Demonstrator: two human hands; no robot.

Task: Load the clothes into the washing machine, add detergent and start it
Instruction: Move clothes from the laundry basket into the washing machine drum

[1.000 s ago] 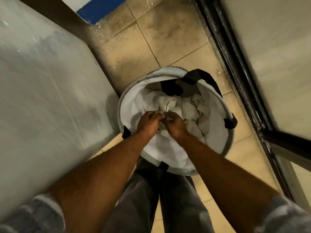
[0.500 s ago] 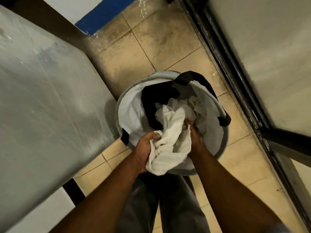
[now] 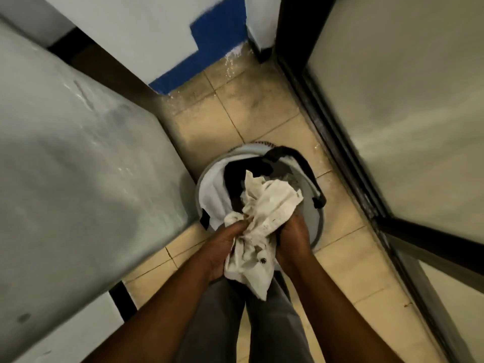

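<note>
A grey flat surface (image 3: 78,179), possibly the washing machine's top though no lid or controls show, is filling the left of the view from above. Beside it, over the tiled floor (image 3: 235,119), a person is lifting laundry. The left hand (image 3: 222,247) is closing its grip on the near side of a bundle of white clothes (image 3: 264,218), and the right hand (image 3: 293,237) is clamping the same bundle from the opposite side, so the cloth is bunching between the two palms. The bundle is hanging just above the near rim of a round laundry basket (image 3: 318,224) on the floor, its loose end trailing down toward the person's grey trousers (image 3: 222,323). Dark clothing (image 3: 235,174) is lying deeper in the basket, and a black handle (image 3: 296,155) is arching over the far rim. A dark-framed door (image 3: 392,127) is bordering the right.

To do this step well, the hands are probably best gathering the trailing tail before swinging left, so nothing is dragging on the floor or catching the handle. Small items may be slipping from the bundle's underside, so a firm squeeze looks wise. The dark clothing seems to need a second trip.
</note>
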